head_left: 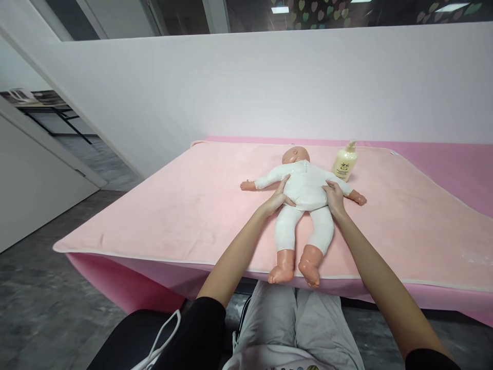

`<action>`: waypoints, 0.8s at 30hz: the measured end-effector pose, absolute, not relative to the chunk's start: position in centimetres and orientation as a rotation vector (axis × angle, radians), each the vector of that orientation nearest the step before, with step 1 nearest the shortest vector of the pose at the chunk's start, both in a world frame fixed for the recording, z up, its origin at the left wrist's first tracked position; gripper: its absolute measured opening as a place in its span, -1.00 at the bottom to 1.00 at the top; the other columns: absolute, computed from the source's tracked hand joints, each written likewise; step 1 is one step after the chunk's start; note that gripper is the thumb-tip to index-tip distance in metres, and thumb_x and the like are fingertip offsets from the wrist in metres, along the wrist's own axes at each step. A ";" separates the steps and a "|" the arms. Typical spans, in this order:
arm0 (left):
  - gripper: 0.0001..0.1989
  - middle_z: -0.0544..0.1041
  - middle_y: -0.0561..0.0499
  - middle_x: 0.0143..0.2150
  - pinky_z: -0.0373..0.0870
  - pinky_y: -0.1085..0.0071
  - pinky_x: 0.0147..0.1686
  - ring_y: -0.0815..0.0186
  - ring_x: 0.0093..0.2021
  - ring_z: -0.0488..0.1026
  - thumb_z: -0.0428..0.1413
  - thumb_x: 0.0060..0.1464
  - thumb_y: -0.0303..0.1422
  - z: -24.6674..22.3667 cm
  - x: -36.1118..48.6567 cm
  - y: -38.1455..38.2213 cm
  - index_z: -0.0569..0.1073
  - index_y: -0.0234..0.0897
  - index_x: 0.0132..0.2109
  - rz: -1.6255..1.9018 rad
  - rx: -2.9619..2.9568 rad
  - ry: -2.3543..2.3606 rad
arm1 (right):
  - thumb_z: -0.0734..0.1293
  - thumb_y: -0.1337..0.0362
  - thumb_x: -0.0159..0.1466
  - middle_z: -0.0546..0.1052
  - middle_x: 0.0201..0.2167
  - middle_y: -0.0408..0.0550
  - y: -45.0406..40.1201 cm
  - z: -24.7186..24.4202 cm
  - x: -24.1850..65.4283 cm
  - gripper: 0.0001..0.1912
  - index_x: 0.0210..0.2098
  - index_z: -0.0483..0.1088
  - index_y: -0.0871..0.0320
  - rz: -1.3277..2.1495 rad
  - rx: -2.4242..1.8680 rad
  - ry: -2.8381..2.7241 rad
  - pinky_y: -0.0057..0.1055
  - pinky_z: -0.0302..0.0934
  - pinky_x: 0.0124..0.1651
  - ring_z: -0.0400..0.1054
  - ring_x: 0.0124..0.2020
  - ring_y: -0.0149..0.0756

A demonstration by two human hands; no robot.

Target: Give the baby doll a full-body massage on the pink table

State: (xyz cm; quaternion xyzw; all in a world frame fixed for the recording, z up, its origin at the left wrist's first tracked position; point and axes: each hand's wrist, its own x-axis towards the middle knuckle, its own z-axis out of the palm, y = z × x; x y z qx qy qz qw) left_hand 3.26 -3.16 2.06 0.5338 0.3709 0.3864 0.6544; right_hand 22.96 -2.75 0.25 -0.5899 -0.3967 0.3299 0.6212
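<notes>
A baby doll [307, 184] with a white cloth body lies on its back on a pink blanket [185, 205]. Its head is turned to one side, its arms are spread, and its bare feet reach the blanket's near edge. My left hand [278, 199] grips the doll's waist on the left, thumb and fingers apart around the side. On the opposite side, my right hand [334, 198] holds the waist just below the doll's arm, with some fingers tucked out of sight. Behind that arm stands a pale yellow pump bottle [344, 163], touched by neither hand.
The blanket lies over a pink-covered table [454, 177] set against a white wall [269, 87]. My legs [296, 318] are under the table's near edge. A white cable [164, 329] hangs beside my left arm, over a black seat [127, 339].
</notes>
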 end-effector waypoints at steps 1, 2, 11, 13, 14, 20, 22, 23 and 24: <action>0.20 -0.11 -0.06 0.41 0.12 0.21 0.22 0.07 0.33 0.05 0.15 -0.41 -0.64 2.2 3.3 -3.3 -0.22 0.03 0.35 0.870 1.211 0.840 | 0.26 0.22 -0.07 0.46 -0.25 -0.04 -2.8 0.3 23.0 -0.65 -0.26 0.33 0.16 0.755 -1.360 -0.910 -0.24 0.19 0.02 0.31 -0.11 -0.19; 0.20 -0.12 -0.07 0.41 0.13 0.21 0.22 0.06 0.33 0.06 0.15 -0.40 -0.64 2.3 3.3 -3.3 -0.24 0.00 0.36 0.866 1.211 0.838 | 0.26 0.22 -0.07 0.46 -0.25 -0.04 -2.8 0.3 23.0 -0.66 -0.27 0.33 0.16 0.751 -1.366 -0.906 -0.24 0.20 0.02 0.31 -0.11 -0.19; 0.17 -0.18 -0.01 0.42 0.11 0.23 0.23 0.04 0.36 -0.03 0.17 -0.37 -0.61 2.0 3.2 -3.3 -0.22 -0.02 0.36 0.880 1.249 0.829 | 0.27 0.20 -0.07 0.45 -0.24 -0.03 -2.9 0.3 23.0 -0.65 -0.27 0.33 0.16 0.754 -1.381 -0.906 -0.24 0.18 0.03 0.30 -0.11 -0.19; 0.17 -0.18 -0.04 0.42 0.12 0.24 0.22 0.04 0.35 -0.02 0.16 -0.37 -0.61 2.0 3.2 -3.3 -0.23 -0.06 0.37 0.887 1.244 0.817 | 0.27 0.20 -0.07 0.45 -0.23 -0.02 -2.8 0.3 23.1 -0.65 -0.27 0.33 0.16 0.752 -1.380 -0.904 -0.24 0.18 0.04 0.30 -0.12 -0.20; 0.18 -0.17 -0.04 0.42 0.12 0.25 0.22 0.05 0.35 -0.02 0.16 -0.37 -0.61 2.0 3.2 -3.3 -0.24 -0.07 0.37 0.885 1.242 0.818 | 0.27 0.20 -0.07 0.45 -0.23 -0.02 -2.7 0.2 23.1 -0.64 -0.27 0.33 0.16 0.755 -1.374 -0.906 -0.24 0.17 0.04 0.31 -0.12 -0.20; 0.20 -0.18 0.01 0.42 0.11 0.26 0.23 0.10 0.36 -0.02 0.20 -0.38 -0.54 2.1 3.3 -3.3 -0.26 0.01 0.36 0.870 1.240 0.843 | 0.27 0.21 -0.07 0.45 -0.23 -0.06 -2.6 0.1 23.1 -0.66 -0.27 0.33 0.15 0.761 -1.371 -0.892 -0.25 0.16 0.05 0.31 -0.14 -0.23; 0.21 -0.18 0.01 0.42 0.11 0.26 0.23 0.10 0.36 -0.03 0.20 -0.38 -0.54 2.0 3.3 -3.2 -0.26 0.02 0.36 0.871 1.242 0.842 | 0.28 0.21 -0.06 0.45 -0.24 -0.06 -2.6 0.2 23.0 -0.67 -0.27 0.33 0.14 0.760 -1.378 -0.892 -0.25 0.17 0.04 0.31 -0.15 -0.23; 0.20 -0.17 0.01 0.42 0.11 0.26 0.23 0.11 0.36 -0.02 0.20 -0.38 -0.55 2.0 3.2 -3.2 -0.26 0.02 0.36 0.870 1.241 0.840 | 0.28 0.22 -0.06 0.45 -0.25 -0.06 -2.6 0.2 23.0 -0.67 -0.27 0.33 0.15 0.761 -1.378 -0.893 -0.25 0.18 0.04 0.31 -0.15 -0.23; 0.20 -0.16 0.00 0.42 0.12 0.26 0.22 0.11 0.36 -0.02 0.19 -0.38 -0.56 2.0 3.2 -3.2 -0.26 0.03 0.36 0.868 1.238 0.838 | 0.28 0.22 -0.06 0.45 -0.25 -0.06 -2.7 0.2 23.0 -0.67 -0.27 0.33 0.15 0.761 -1.376 -0.893 -0.25 0.18 0.03 0.31 -0.16 -0.23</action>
